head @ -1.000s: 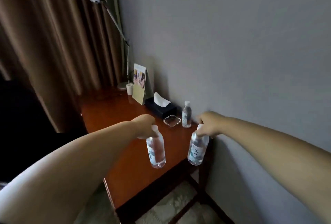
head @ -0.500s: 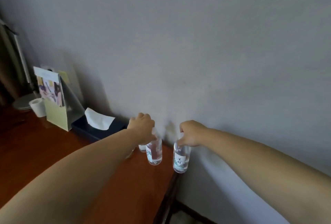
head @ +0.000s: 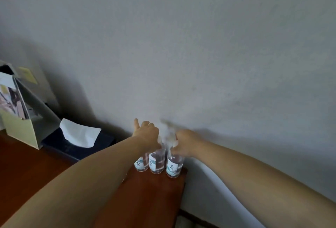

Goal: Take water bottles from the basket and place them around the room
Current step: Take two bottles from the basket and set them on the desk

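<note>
Three water bottles stand upright in a tight row at the counter's (head: 154, 200) far corner against the wall, low centre of frame. The left hand (head: 147, 135) curls round the neck of the middle bottle (head: 156, 162), one finger raised. The right hand (head: 183, 142) rests at the top of the right bottle (head: 173, 166); its fingers are blurred, so its grip cannot be told. The left bottle (head: 140, 165) stands just beside the middle one.
</note>
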Available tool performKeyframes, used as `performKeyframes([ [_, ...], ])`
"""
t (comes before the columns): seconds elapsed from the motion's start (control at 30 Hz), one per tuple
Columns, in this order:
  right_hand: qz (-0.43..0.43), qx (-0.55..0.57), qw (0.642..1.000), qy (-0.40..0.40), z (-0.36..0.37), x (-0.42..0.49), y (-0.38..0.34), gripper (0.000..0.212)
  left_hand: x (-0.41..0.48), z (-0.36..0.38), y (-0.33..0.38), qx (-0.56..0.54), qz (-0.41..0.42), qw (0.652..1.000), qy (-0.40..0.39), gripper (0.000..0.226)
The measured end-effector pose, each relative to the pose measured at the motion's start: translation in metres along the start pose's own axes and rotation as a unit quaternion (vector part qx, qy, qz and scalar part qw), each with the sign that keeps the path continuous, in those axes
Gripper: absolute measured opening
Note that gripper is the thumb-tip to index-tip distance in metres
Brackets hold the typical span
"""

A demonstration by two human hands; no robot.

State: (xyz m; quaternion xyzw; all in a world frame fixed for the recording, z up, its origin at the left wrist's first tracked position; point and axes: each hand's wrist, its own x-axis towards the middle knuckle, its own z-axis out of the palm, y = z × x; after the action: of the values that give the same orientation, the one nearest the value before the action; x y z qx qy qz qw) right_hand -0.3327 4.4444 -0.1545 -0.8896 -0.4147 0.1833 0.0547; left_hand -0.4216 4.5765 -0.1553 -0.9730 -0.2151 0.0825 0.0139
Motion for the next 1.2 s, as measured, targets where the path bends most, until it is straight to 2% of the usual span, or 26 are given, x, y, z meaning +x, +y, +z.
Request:
performKeyframes([
  [0.2,-0.001,0.029,1.000,-0.012,0.007,0.009,-0.004,0.026,0.004,-0.005,-0.002,-0.005,0.014,1.000,-0.006,0.044],
  [0.3,0.001,0.045,0.999,-0.030,0.004,0.007,-0.007,0.032,0.004,-0.009,-0.003,-0.021,0.025,0.998,-0.047,0.039],
  [0.4,0.006,0.050,0.997,-0.056,-0.002,0.002,-0.009,0.024,0.006,-0.012,-0.005,-0.017,0.046,0.996,-0.073,0.039],
  [0.43,0.006,0.053,0.997,-0.062,-0.005,0.000,-0.011,0.030,0.007,-0.013,-0.005,-0.015,0.051,0.996,-0.075,0.039],
  [0.5,0.000,0.041,0.997,-0.066,-0.006,-0.001,-0.013,0.042,0.008,-0.013,-0.004,-0.008,0.056,0.996,-0.070,0.038],
  [0.57,-0.002,0.025,0.998,-0.063,-0.005,-0.001,-0.015,0.044,0.010,-0.012,-0.005,0.004,0.057,0.996,-0.061,0.040],
  [0.77,-0.022,-0.007,0.998,-0.064,-0.005,0.000,-0.014,0.027,0.010,-0.006,-0.004,-0.007,0.036,0.998,-0.041,0.046],
  [1.2,-0.029,-0.008,0.997,-0.068,-0.004,0.000,-0.014,0.032,0.009,-0.003,-0.005,-0.001,0.036,0.999,-0.021,0.045],
])
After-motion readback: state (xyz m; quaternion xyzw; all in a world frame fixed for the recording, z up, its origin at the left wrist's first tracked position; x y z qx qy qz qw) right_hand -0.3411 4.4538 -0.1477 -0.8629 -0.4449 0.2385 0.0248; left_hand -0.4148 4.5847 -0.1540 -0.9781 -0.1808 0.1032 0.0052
